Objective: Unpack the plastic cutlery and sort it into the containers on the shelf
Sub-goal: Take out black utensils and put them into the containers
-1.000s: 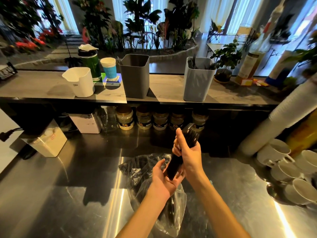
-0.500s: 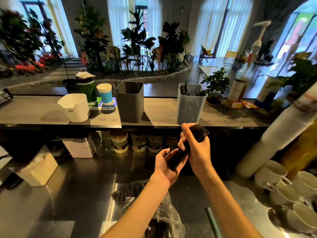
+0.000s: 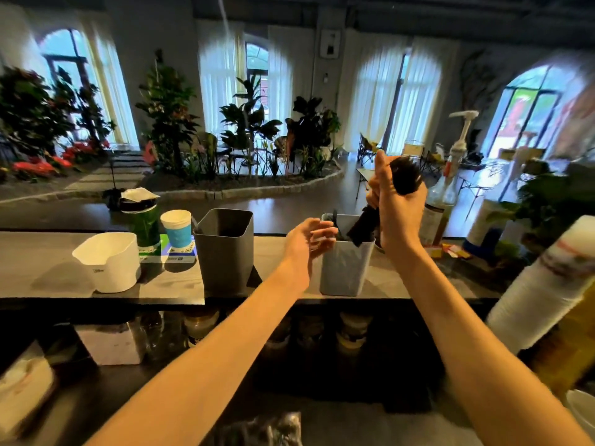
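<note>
My right hand (image 3: 399,207) grips a bundle of black plastic cutlery (image 3: 405,177), held upright with its lower end dipping into the light grey container (image 3: 344,268) on the shelf. A few black pieces stand inside that container. My left hand (image 3: 309,243) hovers with relaxed fingers just left of the container's rim and holds nothing. A dark grey container (image 3: 225,252) stands to the left on the same shelf. The plastic bag (image 3: 267,429) with more black cutlery lies at the bottom edge on the counter.
On the shelf (image 3: 48,272) stand a white container (image 3: 108,262), a green jar (image 3: 141,220) and a blue paper cup (image 3: 177,228) at the left. A pump bottle (image 3: 450,188) and a potted plant stand right. A stack of paper cups (image 3: 541,284) leans at the right. Jars sit under the shelf.
My right hand has raised the cutlery bundle from above the counter to the light grey container. My left hand let go of the bundle and moved beside the container. The view tilted up.
</note>
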The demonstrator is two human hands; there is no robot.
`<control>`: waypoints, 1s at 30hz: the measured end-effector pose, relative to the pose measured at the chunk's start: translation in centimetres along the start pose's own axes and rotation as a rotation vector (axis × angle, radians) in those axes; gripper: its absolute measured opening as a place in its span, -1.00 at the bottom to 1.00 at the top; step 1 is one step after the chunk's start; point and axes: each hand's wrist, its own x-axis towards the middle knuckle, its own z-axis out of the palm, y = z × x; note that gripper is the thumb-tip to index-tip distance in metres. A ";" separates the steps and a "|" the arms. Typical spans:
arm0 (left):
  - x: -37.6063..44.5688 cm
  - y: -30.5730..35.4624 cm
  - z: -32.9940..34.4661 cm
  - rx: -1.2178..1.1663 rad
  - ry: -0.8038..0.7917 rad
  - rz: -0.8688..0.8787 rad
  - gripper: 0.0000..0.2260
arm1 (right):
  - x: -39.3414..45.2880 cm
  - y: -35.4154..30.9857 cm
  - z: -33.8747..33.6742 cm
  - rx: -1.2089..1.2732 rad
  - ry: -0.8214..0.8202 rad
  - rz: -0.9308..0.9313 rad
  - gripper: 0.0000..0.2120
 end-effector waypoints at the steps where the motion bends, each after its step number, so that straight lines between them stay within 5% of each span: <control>1: 1.0 0.6 0.1 0.031 0.019 0.037 -0.73 | 1.3 0.5 0.1 -0.027 0.025 -0.025 -0.79; 6: 4.7 1.4 1.2 0.243 0.058 0.145 -0.72 | 5.6 5.2 -0.4 -0.190 0.010 -0.039 -0.74; 13: 7.2 0.9 1.9 0.246 0.060 0.147 -0.78 | 6.6 9.7 -2.0 -0.325 -0.139 0.093 -0.71; 18: 7.7 0.7 1.9 0.289 0.051 0.122 -0.77 | 6.4 10.1 -3.3 -0.466 -0.207 0.079 -0.74; 24: 6.9 1.3 2.2 0.378 0.063 0.124 -0.73 | 5.5 9.7 -4.5 -0.909 -0.307 -0.084 -0.80; 26: 6.4 1.4 2.1 0.375 0.111 0.113 -0.73 | 4.9 9.6 -5.1 -1.079 -0.356 -0.084 -0.68; 30: 4.0 1.8 1.0 0.350 0.135 0.100 -0.74 | 2.7 8.0 -5.7 -1.039 -0.255 -0.076 -0.70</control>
